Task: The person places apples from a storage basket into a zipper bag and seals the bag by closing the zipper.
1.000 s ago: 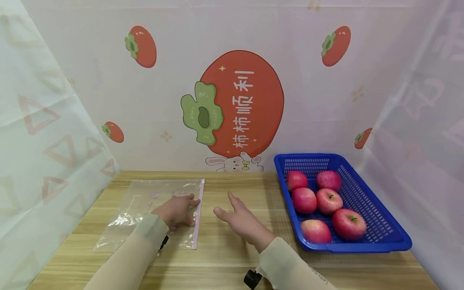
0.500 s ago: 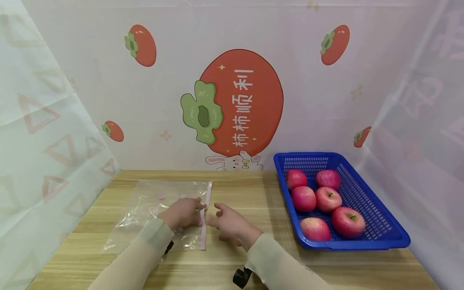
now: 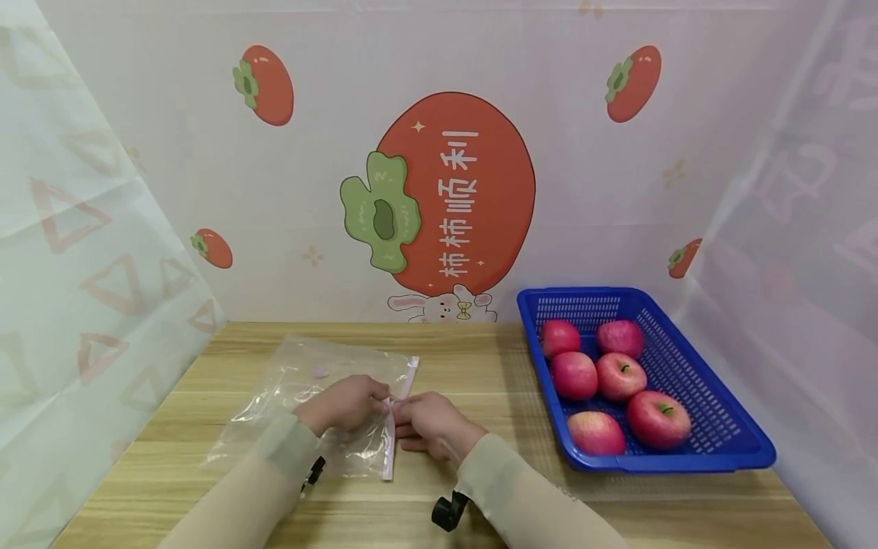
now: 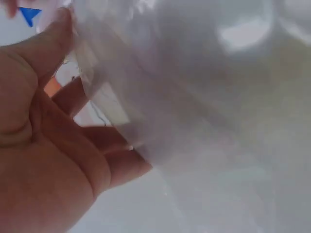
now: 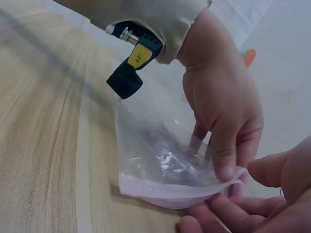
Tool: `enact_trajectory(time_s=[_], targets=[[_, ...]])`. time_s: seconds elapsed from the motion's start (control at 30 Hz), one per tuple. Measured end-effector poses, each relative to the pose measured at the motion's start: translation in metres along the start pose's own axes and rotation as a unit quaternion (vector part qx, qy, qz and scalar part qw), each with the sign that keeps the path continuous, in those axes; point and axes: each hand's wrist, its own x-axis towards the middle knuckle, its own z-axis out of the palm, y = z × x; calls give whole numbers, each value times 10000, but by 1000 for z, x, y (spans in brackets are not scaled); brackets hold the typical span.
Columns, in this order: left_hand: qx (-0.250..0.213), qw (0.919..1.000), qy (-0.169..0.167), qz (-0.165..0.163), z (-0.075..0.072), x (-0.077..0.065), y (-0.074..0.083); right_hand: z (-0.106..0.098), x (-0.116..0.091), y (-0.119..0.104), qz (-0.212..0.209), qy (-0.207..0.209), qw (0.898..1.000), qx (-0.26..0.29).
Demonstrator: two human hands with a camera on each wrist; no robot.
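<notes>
A clear plastic zip bag [image 3: 295, 377] with a pale pink strip [image 3: 388, 457] along its right edge lies on the wooden table. My left hand [image 3: 348, 404] pinches the middle of that strip, thumb on one side and fingers on the other, as the right wrist view shows. Facing it, my right hand [image 3: 434, 423] has thumb and fingertips on the same stretch of strip, pinching it from the right. In the right wrist view the bag's edge [image 5: 163, 191] bows apart slightly into two layers. Clear film fills much of the left wrist view beyond the left palm [image 4: 43, 160].
A blue plastic basket [image 3: 693, 463] stands at the right of the table [image 3: 466, 358], holding several red apples [image 3: 621, 379]. Patterned cloth walls rise behind and at both sides. A small black camera mount [image 3: 449, 512] hangs under the right wrist.
My right hand has come left and down to the strip, its fingers closing on it. My left hand has gone from lying spread on the bag to pinching its edge. The bag has slid right.
</notes>
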Motion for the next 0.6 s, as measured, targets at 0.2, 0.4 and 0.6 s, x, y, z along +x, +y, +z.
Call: enact_trajectory(time_s=[0.2,0.4,0.6], targets=[[-441,9976,-28,527,-3,2,2,-1,4,-2,-187,385,9991,39],[-661,9967,274,388,-6,0,6,-3,5,-7,-342,471,9978,315],[-1149,9899,831,-77,-24,-5,-5,-9,2,-7,-387,505,9976,284]])
